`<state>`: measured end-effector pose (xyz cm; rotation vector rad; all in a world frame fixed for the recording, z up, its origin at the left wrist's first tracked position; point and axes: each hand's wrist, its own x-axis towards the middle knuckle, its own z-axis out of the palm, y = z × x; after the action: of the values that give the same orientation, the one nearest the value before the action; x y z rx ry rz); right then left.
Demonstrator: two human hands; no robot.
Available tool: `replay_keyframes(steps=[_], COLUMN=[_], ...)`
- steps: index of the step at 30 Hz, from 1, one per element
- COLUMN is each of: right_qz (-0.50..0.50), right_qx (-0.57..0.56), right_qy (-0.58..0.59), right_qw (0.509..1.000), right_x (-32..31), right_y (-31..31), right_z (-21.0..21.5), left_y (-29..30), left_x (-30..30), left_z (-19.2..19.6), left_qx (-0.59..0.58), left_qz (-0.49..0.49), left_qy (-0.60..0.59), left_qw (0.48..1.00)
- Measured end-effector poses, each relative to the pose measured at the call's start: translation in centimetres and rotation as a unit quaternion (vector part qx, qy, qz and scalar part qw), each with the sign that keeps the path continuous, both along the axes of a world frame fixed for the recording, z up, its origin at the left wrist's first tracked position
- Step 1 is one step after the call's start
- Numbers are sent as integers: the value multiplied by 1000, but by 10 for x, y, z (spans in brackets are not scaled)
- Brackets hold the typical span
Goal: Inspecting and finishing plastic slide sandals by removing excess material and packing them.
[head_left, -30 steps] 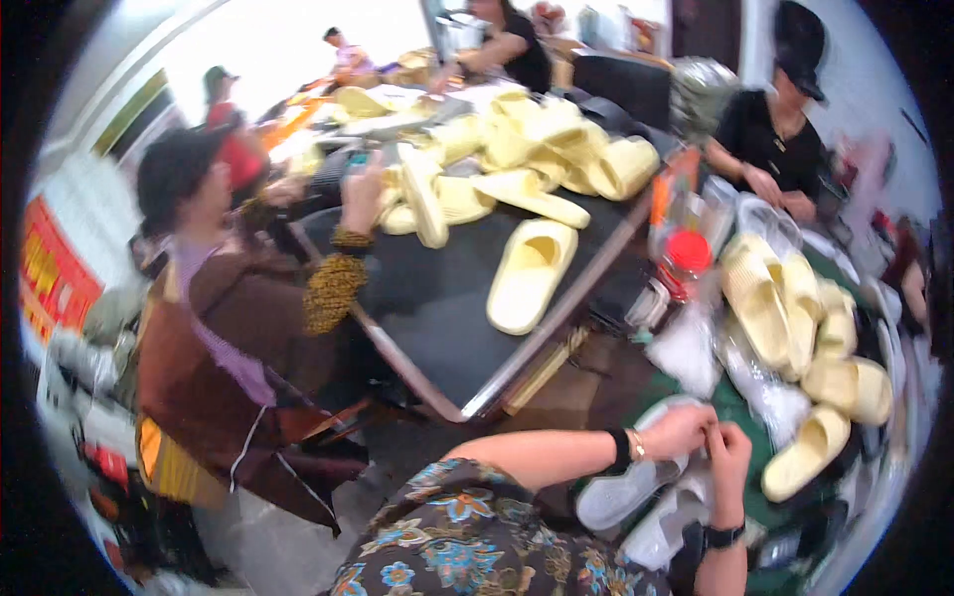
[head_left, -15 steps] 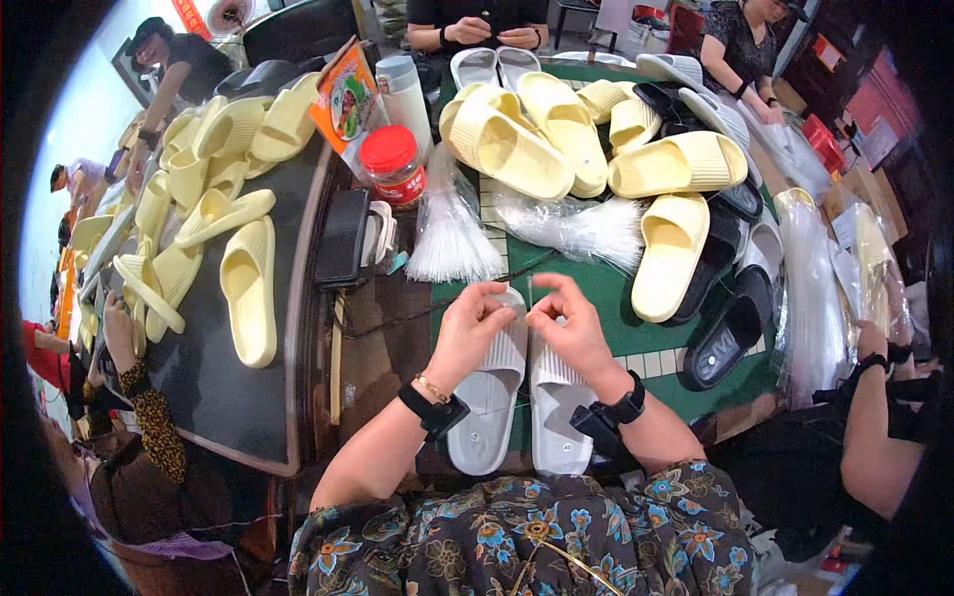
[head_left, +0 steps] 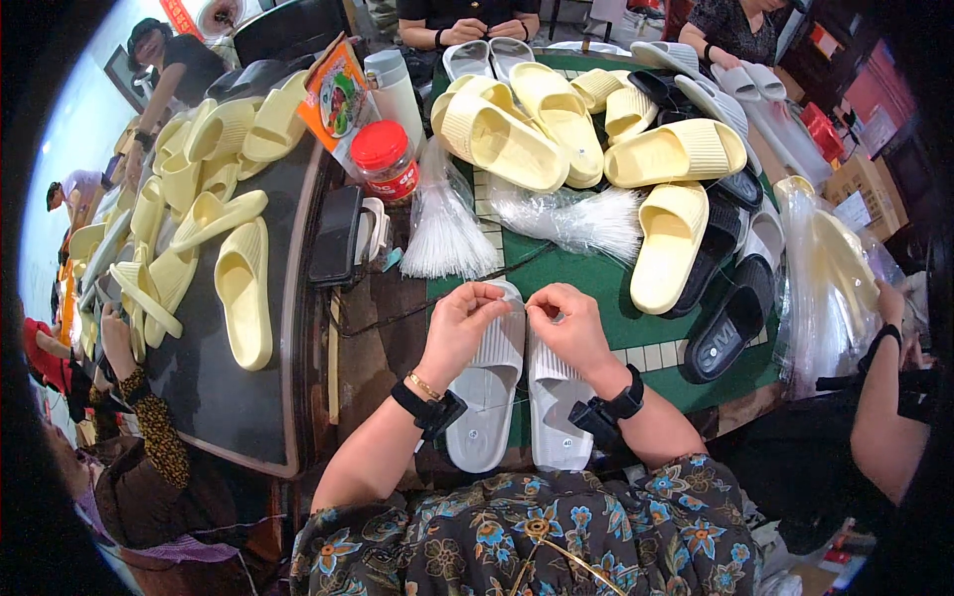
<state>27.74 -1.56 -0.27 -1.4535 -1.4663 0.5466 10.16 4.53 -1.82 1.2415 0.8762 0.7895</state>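
A pair of light grey slides lies side by side before me, the left slide (head_left: 479,427) and the right slide (head_left: 560,432), toes pointing away. Over their far ends, my left hand (head_left: 465,316) and my right hand (head_left: 566,323) are close together, each with thumb and forefinger pinched. A thin clear plastic strand seems to run between the fingertips; its ends are hidden by the fingers. Fine thread-like lines also show across the slides' straps. Beyond my hands lie two bundles of white plastic strands, the left bundle (head_left: 449,233) and the right bundle (head_left: 576,219), in clear wrapping.
Yellow slides (head_left: 502,144) are heaped at the far side of the green mat (head_left: 397,298), with a black slide (head_left: 728,333) at right. A red-lidded jar (head_left: 383,159), a bottle and a black phone-like case (head_left: 338,238) stand left. Co-workers sit around; clear bags (head_left: 810,288) lie right.
My right hand's raised fingers have closed into a pinch, and both hands sit slightly lower. Across the table at far right, a co-worker now has a pair of pale slides at hand.
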Motion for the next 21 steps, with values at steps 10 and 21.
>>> replay_keyframes(steps=[10,21], right_qz=[9,13], right_qx=[-20,-26], right_qy=[-31,-26], right_qw=[999,999], right_x=[0,2], right_y=[1,0], right_z=[-2,-3], left_y=[1,-1], left_x=[1,5], left_z=[-3,-7], left_qx=[1,-2], left_qz=[16,25], left_qy=[-36,-55], left_qw=[999,998])
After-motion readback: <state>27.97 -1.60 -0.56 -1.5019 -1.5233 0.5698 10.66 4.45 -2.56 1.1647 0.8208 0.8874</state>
